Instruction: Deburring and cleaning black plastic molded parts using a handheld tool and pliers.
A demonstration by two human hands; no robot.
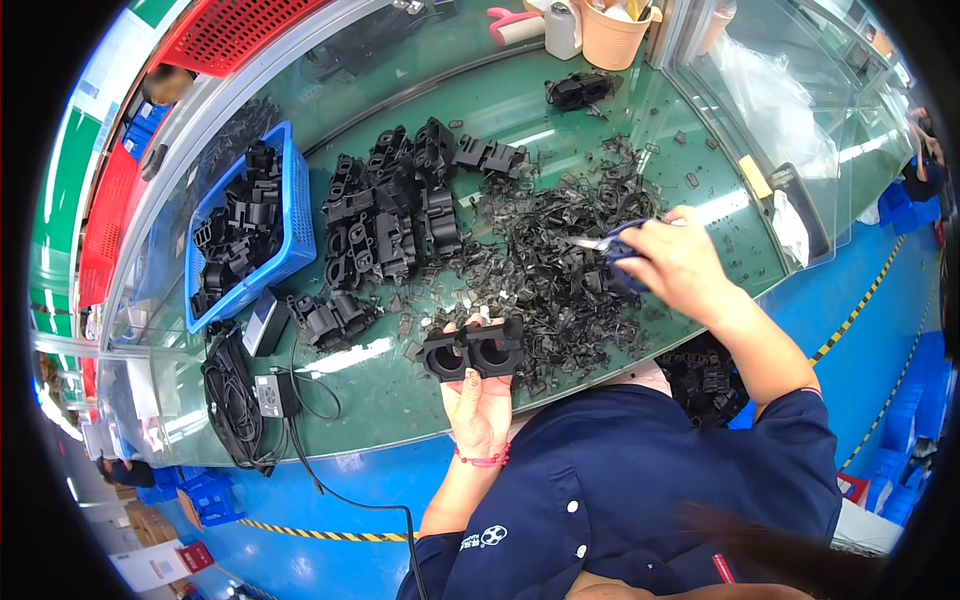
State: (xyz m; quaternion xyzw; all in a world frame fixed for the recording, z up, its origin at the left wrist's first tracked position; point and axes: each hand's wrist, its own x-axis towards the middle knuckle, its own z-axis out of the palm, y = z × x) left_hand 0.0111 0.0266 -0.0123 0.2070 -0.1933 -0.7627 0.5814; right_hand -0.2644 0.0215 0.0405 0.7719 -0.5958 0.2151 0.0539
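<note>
My left hand [482, 400] is closed on a black plastic housing [474, 352] with two round openings, held up near the table's front edge. In my right hand [680, 262] are scissors with dark blue handles [625, 258], their metal blades pointing left above a pile of black plastic scraps [570, 265]. The blades are apart from the housing. Left of the pile, several similar black housings [375, 235] stand grouped on the green table, with another black housing [332, 318] lying nearer to me.
A blue basket [303, 215] of black parts stands at the left. In front of it are a coiled black cable [232, 395] and a power adapter [277, 395]. A tan bucket [610, 42] and a white bottle [562, 32] stand at the back; a yellow block [755, 177] lies right.
</note>
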